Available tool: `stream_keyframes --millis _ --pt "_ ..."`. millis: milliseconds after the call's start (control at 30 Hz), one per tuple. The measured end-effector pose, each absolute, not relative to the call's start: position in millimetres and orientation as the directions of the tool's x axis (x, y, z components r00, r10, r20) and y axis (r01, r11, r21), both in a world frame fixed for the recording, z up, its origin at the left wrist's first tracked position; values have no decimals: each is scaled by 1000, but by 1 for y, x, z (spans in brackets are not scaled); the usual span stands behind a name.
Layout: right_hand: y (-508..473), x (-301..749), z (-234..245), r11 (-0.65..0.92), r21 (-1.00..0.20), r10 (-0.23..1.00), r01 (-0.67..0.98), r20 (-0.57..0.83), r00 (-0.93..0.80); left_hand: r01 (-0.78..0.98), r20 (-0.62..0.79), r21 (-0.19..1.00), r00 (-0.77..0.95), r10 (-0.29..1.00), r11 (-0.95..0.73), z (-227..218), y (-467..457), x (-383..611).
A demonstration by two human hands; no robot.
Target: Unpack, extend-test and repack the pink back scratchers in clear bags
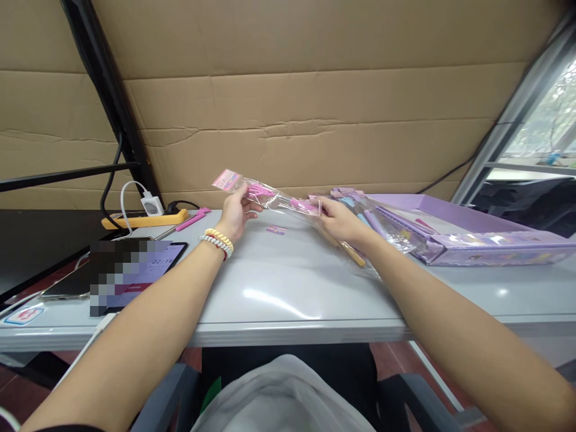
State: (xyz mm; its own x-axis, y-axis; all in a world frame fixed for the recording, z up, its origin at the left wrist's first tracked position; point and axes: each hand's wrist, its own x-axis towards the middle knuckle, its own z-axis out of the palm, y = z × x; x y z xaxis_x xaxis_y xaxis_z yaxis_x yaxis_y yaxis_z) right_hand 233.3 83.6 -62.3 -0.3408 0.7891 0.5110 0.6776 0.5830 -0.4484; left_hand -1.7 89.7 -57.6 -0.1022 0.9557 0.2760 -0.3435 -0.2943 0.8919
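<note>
A long clear plastic packet [281, 198] with a pink printed header card stretches between my two hands above the table. Inside it are slim pink parts whose exact kind I cannot make out. My left hand [236, 215], with beaded bracelets at the wrist, is closed on the packet just below the header. The other end is gripped by my right hand [338, 221]. Beneath and beside that hand lie more clear packets, one with a yellow-orange stick [353, 254], others with a blue one and a purple one [377, 221]. A small pink-purple label [276, 230] lies between my hands.
An open lilac box [486, 240] stands at the right. On the left are a slim pink-handled item [192, 220], a yellow power strip [135, 221] with a white charger, and two dark-screened devices, one a lit phone [173, 255]. A cardboard wall [288, 102] rises behind.
</note>
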Motion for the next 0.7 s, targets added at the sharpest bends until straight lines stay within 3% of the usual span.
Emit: stream_keyframes --millis 167,400,533,700 --pt "77 232 -57 462 -456 833 761 518 -195 -292 266 891 -284 921 -347 -59 97 -7" --pt "82 246 -46 144 -543 874 827 462 151 -265 198 893 -495 846 -364 -57 105 -28" --pt "91 262 -43 8 -625 841 781 426 333 -297 164 887 -510 844 -352 -57 107 -35" --pt "102 272 -45 54 -813 847 579 345 406 -350 146 893 -371 917 -284 -56 104 -33"
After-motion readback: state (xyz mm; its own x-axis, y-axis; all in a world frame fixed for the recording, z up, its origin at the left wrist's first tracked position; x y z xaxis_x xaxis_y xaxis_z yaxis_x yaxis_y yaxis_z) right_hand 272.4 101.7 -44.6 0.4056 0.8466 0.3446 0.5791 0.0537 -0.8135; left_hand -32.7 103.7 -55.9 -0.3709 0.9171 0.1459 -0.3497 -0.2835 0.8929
